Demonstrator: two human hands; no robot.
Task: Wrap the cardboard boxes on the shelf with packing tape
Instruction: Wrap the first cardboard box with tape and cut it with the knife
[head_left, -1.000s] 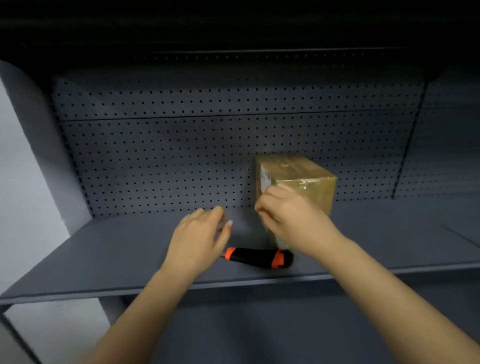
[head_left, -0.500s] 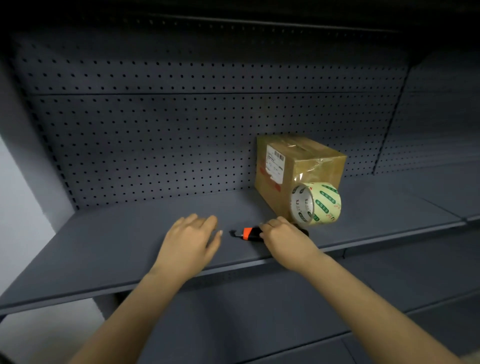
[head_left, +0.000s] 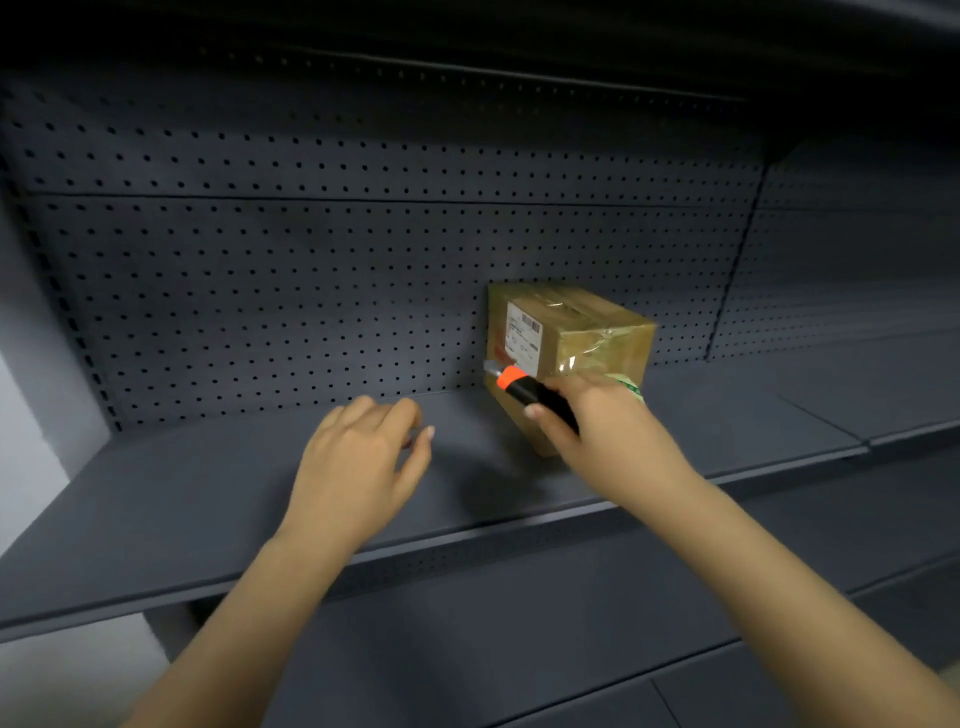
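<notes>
Gripping hand: right hand (head_left: 608, 436), fingers curled round utility knife (head_left: 532, 393), by cardboard box (head_left: 571, 332), centre right.
Other hand: left hand (head_left: 358, 462), fingers loosely spread, holding nothing.

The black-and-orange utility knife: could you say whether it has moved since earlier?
Yes. The knife rose off the grey metal shelf; the right hand holds it at the brown cardboard box's labelled side.
</notes>
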